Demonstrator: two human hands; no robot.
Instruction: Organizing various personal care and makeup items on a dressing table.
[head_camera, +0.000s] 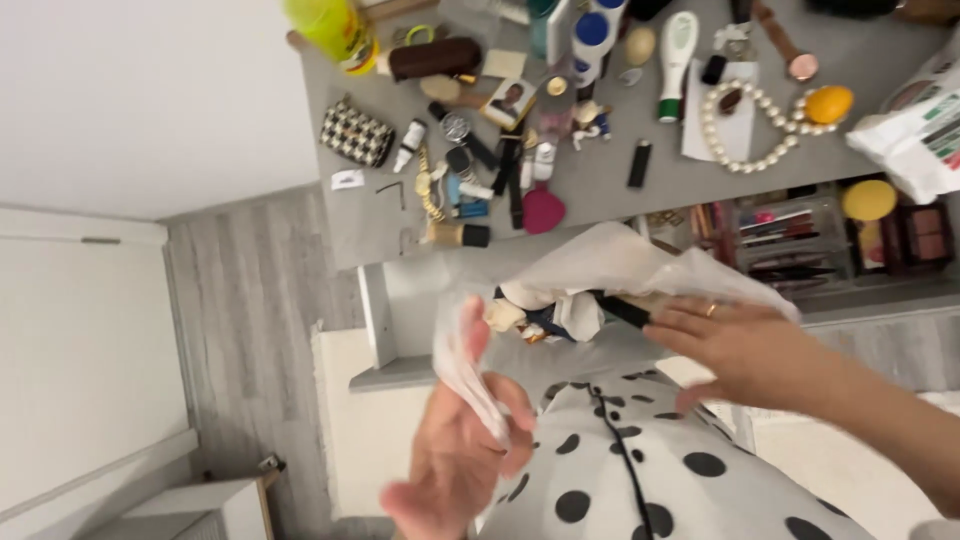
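White plastic bag (600, 262) held open w/ both hands below a cluttered grey desk (600, 190).

Left hand (455, 455) at approx 7 o'clock of frame, blurred; thumb and fingers are pinched shut on bag's near edge. Right hand (735, 345) at approx 4 o'clock, fingers spread flat against bag's right side, ring seen on one finger; whether bag is actually gripped there can't be told. Hands are kept apart, bag mouth stretched btwn them, small items seen inside (dark and cream bits, unclear). Bag sits at frame centre, just under desk edge. At 12 o'clock on desk: pearl necklace (745, 125), white bottle (677, 55), black lighter (640, 163), checked pouch (356, 133), pink heart item (543, 212). Open makeup drawer (800, 235) at 3 o'clock. Polka-dot garment (640, 470) at 6 o'clock.
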